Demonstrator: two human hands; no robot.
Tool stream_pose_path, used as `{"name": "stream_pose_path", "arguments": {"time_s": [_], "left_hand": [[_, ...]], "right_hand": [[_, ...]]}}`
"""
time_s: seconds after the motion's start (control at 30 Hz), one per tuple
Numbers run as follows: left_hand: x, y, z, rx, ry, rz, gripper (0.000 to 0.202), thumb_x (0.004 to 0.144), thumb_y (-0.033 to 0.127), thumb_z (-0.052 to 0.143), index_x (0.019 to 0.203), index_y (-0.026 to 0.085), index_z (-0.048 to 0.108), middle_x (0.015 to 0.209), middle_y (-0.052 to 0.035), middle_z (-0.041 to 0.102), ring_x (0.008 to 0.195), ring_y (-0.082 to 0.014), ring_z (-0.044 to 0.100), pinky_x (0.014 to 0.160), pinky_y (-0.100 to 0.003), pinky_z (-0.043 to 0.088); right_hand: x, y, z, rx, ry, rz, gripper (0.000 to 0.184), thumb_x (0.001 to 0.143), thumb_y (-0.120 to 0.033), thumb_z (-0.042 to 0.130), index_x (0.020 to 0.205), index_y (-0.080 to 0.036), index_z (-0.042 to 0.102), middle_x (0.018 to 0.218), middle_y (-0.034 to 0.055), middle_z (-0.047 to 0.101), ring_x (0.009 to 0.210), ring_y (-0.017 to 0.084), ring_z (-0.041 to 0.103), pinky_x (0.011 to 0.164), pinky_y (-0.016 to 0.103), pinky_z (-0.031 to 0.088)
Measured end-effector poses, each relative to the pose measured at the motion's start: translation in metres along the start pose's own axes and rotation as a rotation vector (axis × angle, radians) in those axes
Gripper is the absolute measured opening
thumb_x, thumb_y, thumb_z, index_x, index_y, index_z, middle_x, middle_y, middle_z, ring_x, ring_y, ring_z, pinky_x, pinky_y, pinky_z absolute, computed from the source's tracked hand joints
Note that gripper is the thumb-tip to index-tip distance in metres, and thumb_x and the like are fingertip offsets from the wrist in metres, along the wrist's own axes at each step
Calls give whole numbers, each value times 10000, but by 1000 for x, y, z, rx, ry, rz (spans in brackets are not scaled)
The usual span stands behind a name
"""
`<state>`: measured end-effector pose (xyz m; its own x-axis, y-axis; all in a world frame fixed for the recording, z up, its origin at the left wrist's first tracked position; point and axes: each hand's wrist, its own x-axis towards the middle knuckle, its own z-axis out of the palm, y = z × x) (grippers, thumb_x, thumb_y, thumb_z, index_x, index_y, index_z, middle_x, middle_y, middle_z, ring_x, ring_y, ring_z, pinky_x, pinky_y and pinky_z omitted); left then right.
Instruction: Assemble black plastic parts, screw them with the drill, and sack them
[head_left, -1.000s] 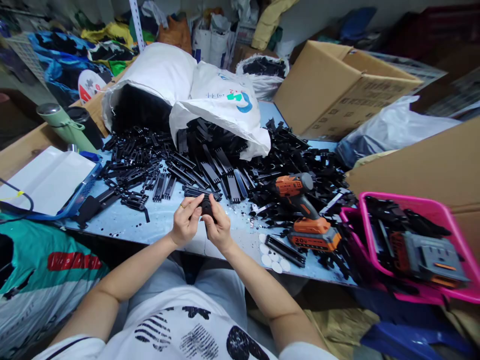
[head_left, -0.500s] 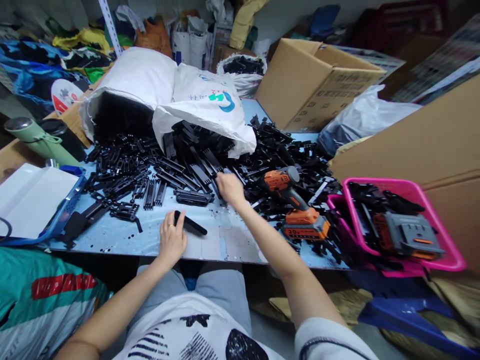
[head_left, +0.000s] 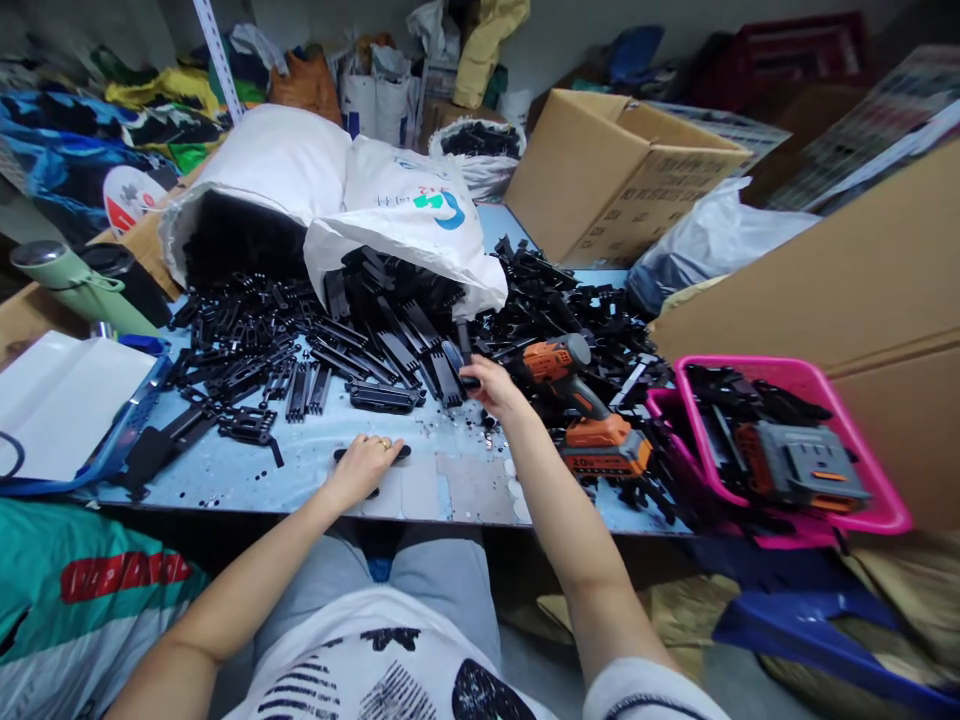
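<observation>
My left hand [head_left: 366, 470] is closed over a slim black plastic bar [head_left: 405, 453] near the table's front edge, and the bar's ends show on either side of the fingers. Farther forward, my right hand [head_left: 491, 387] pinches a dark plastic strip [head_left: 464, 343] that points away from me beside the pile. Just left of it lie long flat black strips [head_left: 448, 378] with toothed ends. A stack of black strips [head_left: 384, 396] sits between the two hands. An orange and grey cordless drill [head_left: 585, 400] lies right of my right hand.
White sacks [head_left: 292, 160] spill black parts across the back of the blue table [head_left: 300, 450]. At right stand a pink basket [head_left: 892, 500] and a cardboard box [head_left: 570, 190]. A blue tray with white paper [head_left: 67, 400] and a green flask [head_left: 82, 285] are at left.
My left hand has shifted right and now covers the bar's middle. My right hand has moved right and slightly nearer, and a dark strip now shows at its fingers.
</observation>
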<state>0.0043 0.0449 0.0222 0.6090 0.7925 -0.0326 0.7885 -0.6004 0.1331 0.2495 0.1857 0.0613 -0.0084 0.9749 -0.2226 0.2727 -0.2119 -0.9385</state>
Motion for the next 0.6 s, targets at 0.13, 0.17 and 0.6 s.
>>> {"name": "stream_pose_path", "arguments": {"time_s": [0.13,0.17,0.6], "left_hand": [[-5,1,5,-61,18,-13,465,830,29,412,1266,177,477,1026,-99,609,947,-208,561,796,-335,413],[-6,1,5,-87,23,-33,419,842,58,421,1234,181,506,1023,-96,609,957,-211,557,803,-332,415],[2,2,1,-203,-25,-68,370,872,178,419,1232,164,503,1075,-96,590,1023,-234,529,894,-371,421]], "right_hand": [[-82,43,9,275,-446,66,445,708,-371,647,1084,-199,482,766,-21,554,674,117,544,654,251,453],[-97,49,10,228,-532,31,463,702,-377,668,1090,-200,488,804,-14,565,706,121,552,673,253,454],[-132,45,12,-1098,-692,-486,404,912,-540,391,1084,-219,567,943,70,670,837,205,630,695,260,389]]}}
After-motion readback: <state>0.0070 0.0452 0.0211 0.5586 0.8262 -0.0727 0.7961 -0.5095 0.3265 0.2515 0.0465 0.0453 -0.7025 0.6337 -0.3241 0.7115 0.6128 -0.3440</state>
